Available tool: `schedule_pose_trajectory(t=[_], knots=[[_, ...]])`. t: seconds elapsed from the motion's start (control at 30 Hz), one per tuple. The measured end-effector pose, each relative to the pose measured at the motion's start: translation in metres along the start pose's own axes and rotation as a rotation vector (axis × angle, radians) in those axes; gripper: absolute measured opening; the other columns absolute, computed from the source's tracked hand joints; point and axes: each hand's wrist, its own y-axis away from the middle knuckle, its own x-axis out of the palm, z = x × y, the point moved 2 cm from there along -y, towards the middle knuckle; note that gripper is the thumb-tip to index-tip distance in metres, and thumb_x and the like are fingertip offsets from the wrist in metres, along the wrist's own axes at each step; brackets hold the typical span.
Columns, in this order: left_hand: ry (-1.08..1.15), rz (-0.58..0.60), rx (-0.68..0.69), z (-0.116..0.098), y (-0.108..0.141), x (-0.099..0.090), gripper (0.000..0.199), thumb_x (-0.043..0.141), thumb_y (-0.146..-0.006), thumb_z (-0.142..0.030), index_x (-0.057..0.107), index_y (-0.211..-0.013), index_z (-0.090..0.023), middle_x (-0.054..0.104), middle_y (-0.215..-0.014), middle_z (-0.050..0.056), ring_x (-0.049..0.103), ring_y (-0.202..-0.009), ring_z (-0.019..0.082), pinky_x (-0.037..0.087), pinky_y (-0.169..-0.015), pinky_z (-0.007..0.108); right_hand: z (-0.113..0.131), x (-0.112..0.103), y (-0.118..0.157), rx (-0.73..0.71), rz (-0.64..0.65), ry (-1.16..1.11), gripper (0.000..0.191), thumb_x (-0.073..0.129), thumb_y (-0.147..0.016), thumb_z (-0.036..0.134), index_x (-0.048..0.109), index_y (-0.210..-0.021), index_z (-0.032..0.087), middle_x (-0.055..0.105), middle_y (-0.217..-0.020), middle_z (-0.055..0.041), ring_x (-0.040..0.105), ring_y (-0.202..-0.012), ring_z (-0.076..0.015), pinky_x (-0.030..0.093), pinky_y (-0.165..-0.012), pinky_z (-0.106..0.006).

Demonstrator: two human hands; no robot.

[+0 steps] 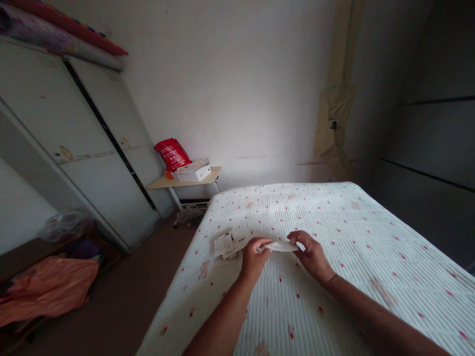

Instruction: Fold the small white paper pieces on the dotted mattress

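Object (282, 245), thin, white, between left hand (255, 256) and right hand (310, 254), each pinching an end

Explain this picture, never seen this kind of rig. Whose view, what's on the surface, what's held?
There's no robot: these are a person's bare hands, seen by a camera on that person's head, looking forward and down. The left hand and right hand hold a thin white item between them, one at each end; exactly what it is, I can't tell. Below is a ribbed, red-dotted bed cover, with printed papers lying beside the left hand.
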Motion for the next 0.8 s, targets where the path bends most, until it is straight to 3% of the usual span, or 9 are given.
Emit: schedule_pose_trajectory(t=[0.1,0.2,0.3,0.5,0.67,0.8], knots=[[-0.138,-0.055,0.292,-0.013,-0.001,-0.001,0.035,0.052,-0.067,-0.004,0.067,-0.094,-0.019,0.061,-0.099,0.005,0.053,-0.094,0.018,0.045,-0.08,0.031,0.003,-0.004,0.005,-0.283,0.041,0.285,0.015,0.044,-0.082,0.013,0.056,-0.076,0.019,0.065,-0.099,-0.0092,0.055,-0.091,-0.0206,0.041,-0.078,-0.036],[-0.387,0.086,0.52,-0.016,0.006,0.005,0.036,0.051,-0.068,-0.001,0.068,-0.091,-0.023,0.06,-0.1,0.005,0.051,-0.092,0.018,0.045,-0.081,0.033,-0.002,-0.006,0.016,-0.409,0.119,0.434,0.019,0.042,-0.088,0.014,0.059,-0.081,0.018,0.066,-0.1,-0.0083,0.056,-0.09,-0.0195,0.042,-0.077,-0.037],[-0.57,0.225,0.626,-0.011,0.015,0.011,0.027,0.053,-0.073,-0.007,0.067,-0.088,-0.024,0.061,-0.097,0.004,0.049,-0.087,0.019,0.045,-0.076,0.033,-0.007,-0.007,0.026,-0.455,0.199,0.467,0.022,0.039,-0.09,0.013,0.06,-0.089,0.017,0.067,-0.094,-0.0082,0.057,-0.088,-0.0183,0.044,-0.077,-0.035],[-0.627,0.374,0.603,-0.008,0.029,0.013,0.011,0.057,-0.074,-0.012,0.063,-0.08,-0.018,0.061,-0.084,0.004,0.049,-0.084,0.019,0.043,-0.076,0.032,-0.01,-0.012,0.037,-0.363,0.413,0.472,0.021,0.043,-0.089,0.017,0.063,-0.096,0.018,0.068,-0.094,-0.0079,0.06,-0.089,-0.0188,0.047,-0.08,-0.034],[-0.496,0.33,0.502,-0.006,0.035,0.009,0.018,0.055,-0.073,-0.009,0.067,-0.082,-0.02,0.065,-0.094,0.003,0.052,-0.089,0.018,0.043,-0.082,0.031,-0.015,-0.018,0.041,-0.282,0.407,0.41,0.023,0.047,-0.085,0.016,0.065,-0.098,0.019,0.067,-0.104,-0.0088,0.059,-0.098,-0.0208,0.046,-0.085,-0.037],[-0.336,0.265,0.314,-0.002,0.028,0.009,0.019,0.053,-0.074,-0.009,0.069,-0.077,-0.019,0.067,-0.089,0.003,0.056,-0.086,0.015,0.043,-0.081,0.026,-0.016,-0.019,0.04,-0.116,0.426,0.352,0.02,0.049,-0.085,0.021,0.067,-0.094,0.021,0.065,-0.107,-0.0084,0.058,-0.099,-0.0203,0.045,-0.085,-0.035]])
